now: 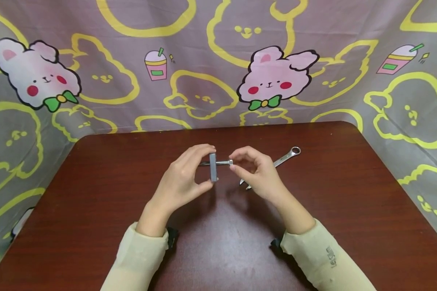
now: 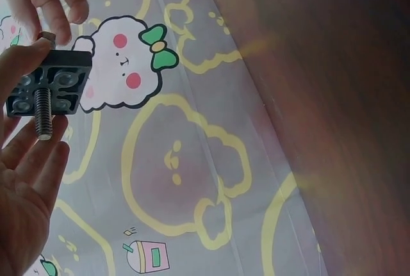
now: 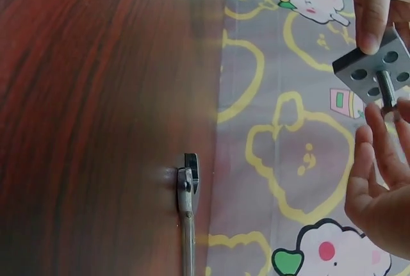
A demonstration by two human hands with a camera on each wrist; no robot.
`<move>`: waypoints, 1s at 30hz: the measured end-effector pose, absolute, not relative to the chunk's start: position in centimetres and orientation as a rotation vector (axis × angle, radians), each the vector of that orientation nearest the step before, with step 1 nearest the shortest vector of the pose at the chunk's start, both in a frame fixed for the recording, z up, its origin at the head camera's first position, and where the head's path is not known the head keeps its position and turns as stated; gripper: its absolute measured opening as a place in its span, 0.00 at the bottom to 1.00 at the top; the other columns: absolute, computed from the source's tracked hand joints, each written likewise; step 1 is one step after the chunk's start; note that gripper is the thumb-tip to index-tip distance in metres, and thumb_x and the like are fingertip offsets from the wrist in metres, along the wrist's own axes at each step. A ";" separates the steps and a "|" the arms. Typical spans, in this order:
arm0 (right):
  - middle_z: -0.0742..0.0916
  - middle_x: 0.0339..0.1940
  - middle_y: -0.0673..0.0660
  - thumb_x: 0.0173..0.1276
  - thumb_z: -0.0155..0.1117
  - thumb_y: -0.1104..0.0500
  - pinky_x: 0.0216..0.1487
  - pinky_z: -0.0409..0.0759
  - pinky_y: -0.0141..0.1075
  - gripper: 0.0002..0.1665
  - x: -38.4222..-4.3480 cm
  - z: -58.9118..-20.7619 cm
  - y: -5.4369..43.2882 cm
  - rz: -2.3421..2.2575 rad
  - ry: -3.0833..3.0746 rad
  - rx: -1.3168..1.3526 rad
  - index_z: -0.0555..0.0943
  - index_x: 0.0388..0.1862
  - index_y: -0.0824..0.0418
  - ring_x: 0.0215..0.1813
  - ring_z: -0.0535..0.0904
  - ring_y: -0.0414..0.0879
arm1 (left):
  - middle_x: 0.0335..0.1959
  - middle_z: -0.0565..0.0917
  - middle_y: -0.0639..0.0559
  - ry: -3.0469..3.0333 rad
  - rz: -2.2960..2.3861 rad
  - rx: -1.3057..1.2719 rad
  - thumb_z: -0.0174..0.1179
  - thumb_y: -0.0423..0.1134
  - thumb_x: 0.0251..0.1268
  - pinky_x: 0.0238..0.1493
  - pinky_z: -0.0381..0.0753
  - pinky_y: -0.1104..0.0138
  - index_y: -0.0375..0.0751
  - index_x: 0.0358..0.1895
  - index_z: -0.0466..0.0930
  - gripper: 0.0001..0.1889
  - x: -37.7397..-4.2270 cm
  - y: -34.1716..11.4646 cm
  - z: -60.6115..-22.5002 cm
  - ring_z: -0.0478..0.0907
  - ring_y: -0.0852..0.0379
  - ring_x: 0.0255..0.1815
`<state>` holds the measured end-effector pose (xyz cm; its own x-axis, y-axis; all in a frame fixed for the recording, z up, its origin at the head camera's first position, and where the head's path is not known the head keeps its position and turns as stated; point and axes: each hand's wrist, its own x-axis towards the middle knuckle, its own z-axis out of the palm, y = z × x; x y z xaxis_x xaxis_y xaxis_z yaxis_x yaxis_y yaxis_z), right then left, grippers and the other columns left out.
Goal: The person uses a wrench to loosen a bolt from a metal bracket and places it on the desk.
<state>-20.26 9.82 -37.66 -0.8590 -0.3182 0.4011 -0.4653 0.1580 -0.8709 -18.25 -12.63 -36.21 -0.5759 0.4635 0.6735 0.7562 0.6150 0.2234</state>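
My left hand grips a grey square plate by its upper and lower edges, thumb below and fingers above. A hex bolt passes through the middle of the plate. Its head points right, where the thumb and fingertips of my right hand pinch it. In the left wrist view the bolt's threaded end sticks out of the plate's dark, ribbed back. From the right wrist, the plate's smooth face shows several round holes around the bolt shank.
A combination wrench lies on the brown table, partly hidden behind my right hand. Beyond the table's back edge hangs a curtain printed with cartoon animals; it also closes off both sides.
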 end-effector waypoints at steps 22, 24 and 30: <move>0.88 0.43 0.59 0.66 0.66 0.66 0.27 0.74 0.28 0.10 -20.6 -36.8 9.9 1.768 -2.261 0.804 0.83 0.46 0.63 0.37 0.78 0.37 | 0.57 0.80 0.44 -2.252 -0.696 -0.957 0.76 0.30 0.39 0.61 0.79 0.62 0.35 0.61 0.73 0.38 -18.2 -12.6 -35.6 0.77 0.51 0.60; 0.88 0.43 0.59 0.68 0.65 0.64 0.32 0.76 0.29 0.08 -20.8 -36.6 9.9 1.767 -2.300 0.780 0.84 0.45 0.62 0.38 0.78 0.37 | 0.57 0.80 0.44 -2.250 -0.689 -0.960 0.76 0.30 0.40 0.61 0.79 0.61 0.35 0.61 0.73 0.38 -18.1 -12.5 -35.6 0.77 0.51 0.61; 0.88 0.36 0.62 0.69 0.63 0.65 0.43 0.84 0.35 0.07 -21.0 -36.4 9.8 1.864 -2.324 0.778 0.83 0.43 0.66 0.37 0.87 0.42 | 0.58 0.80 0.44 -2.255 -0.679 -0.961 0.75 0.30 0.42 0.63 0.78 0.62 0.35 0.62 0.73 0.37 -18.0 -12.5 -35.7 0.77 0.51 0.61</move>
<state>-20.95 9.84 -36.44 -0.8705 -0.3435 0.3524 -0.4186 0.1400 -0.8973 -17.99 -12.51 -35.67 -0.5658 0.4614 0.6834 0.7620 0.6093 0.2194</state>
